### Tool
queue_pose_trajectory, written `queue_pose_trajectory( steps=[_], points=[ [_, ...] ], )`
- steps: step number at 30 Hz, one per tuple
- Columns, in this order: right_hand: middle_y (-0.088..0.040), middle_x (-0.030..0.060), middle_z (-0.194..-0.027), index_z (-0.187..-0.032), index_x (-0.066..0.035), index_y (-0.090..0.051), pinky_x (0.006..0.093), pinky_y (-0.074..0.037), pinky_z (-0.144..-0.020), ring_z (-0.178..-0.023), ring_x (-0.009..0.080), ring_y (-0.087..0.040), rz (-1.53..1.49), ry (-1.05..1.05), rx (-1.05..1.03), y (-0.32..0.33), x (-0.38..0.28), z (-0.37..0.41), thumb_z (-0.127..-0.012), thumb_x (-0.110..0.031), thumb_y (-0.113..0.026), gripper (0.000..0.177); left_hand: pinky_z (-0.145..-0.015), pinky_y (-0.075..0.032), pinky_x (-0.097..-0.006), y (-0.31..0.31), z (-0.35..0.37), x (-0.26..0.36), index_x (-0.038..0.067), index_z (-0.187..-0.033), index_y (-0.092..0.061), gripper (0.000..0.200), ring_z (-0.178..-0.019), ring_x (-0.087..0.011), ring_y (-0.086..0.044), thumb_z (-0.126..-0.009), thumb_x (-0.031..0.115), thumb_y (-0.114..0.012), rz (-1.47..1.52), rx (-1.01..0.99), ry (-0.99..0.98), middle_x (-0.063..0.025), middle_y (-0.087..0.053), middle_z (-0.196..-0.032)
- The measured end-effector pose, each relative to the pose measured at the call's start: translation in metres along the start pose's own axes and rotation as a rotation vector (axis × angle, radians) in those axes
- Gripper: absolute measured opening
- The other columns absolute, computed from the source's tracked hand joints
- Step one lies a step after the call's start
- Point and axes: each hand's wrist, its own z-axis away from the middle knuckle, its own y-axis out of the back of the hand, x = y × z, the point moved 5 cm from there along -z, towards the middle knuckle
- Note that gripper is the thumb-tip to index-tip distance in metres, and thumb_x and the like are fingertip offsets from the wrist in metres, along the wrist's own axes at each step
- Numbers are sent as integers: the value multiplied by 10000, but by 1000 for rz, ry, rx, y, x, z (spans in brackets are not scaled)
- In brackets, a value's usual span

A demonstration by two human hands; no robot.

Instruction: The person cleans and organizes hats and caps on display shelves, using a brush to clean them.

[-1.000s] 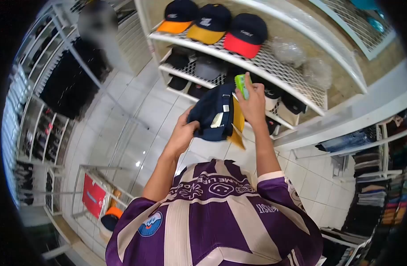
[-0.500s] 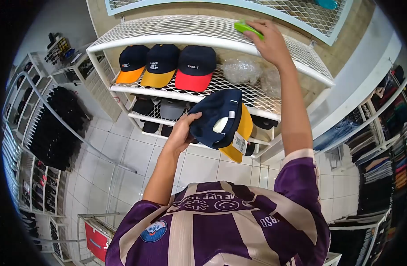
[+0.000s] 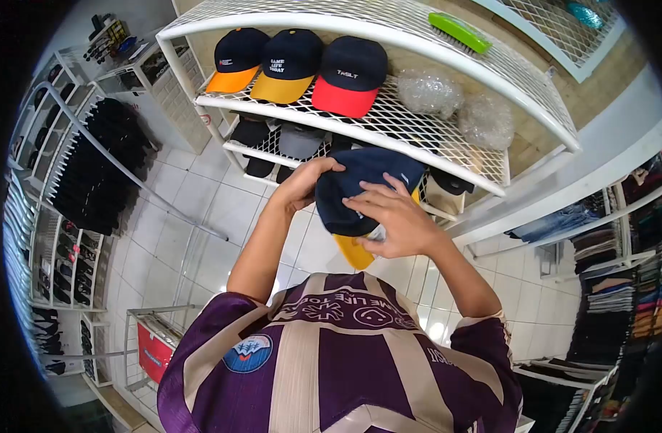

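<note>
A navy baseball cap (image 3: 360,162) with a yellow brim is held in front of the shelf, its brim pointing down. My left hand (image 3: 302,185) grips the cap's left edge, thumb on top. Over the cap's right side lies my right hand (image 3: 397,221), its fingers spread against the fabric and its thumb apart, near the brim. That hand hides the back opening and most of the tag. A green brush (image 3: 459,32) with dark bristles rests on the top mesh shelf, clear of both hands.
On the white rack's (image 3: 288,108) middle shelf sit navy caps with orange, yellow and red brims (image 3: 345,101). Clear plastic bundles (image 3: 430,92) lie beside them. More caps fill the lower shelves. Clothes racks (image 3: 100,166) stand left and right, with a metal rail nearby.
My right hand has let go of the green brush on the top shelf and come down onto the cap. My left hand still holds the cap. The view has shifted.
</note>
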Motion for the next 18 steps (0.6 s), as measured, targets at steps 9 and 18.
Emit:
queue_pose_trajectory(
  steps=[9, 18],
  points=[
    [-600, 126, -1005, -1352, -37, -618, 447, -511, -858, -914, 331, -656, -39, -305, 270, -20, 27, -4, -775, -70, -714, 586, -1157, -400, -427, -31, -1, -48, -27, -1509, -408, 933, -1318, -257, -567, -960, 727, -450, 526, -703, 63, -169, -531, -1487],
    [-560, 201, -939, -1301, -29, -649, 493, -513, -793, -855, 404, -622, -2, -613, 741, -9, 66, -8, -728, 59, -592, 582, -716, -509, -295, -45, 17, -84, -25, -1132, -655, 242, -787, -98, -594, -977, 160, -674, -371, 1, -307, -27, -699, -906]
  ],
)
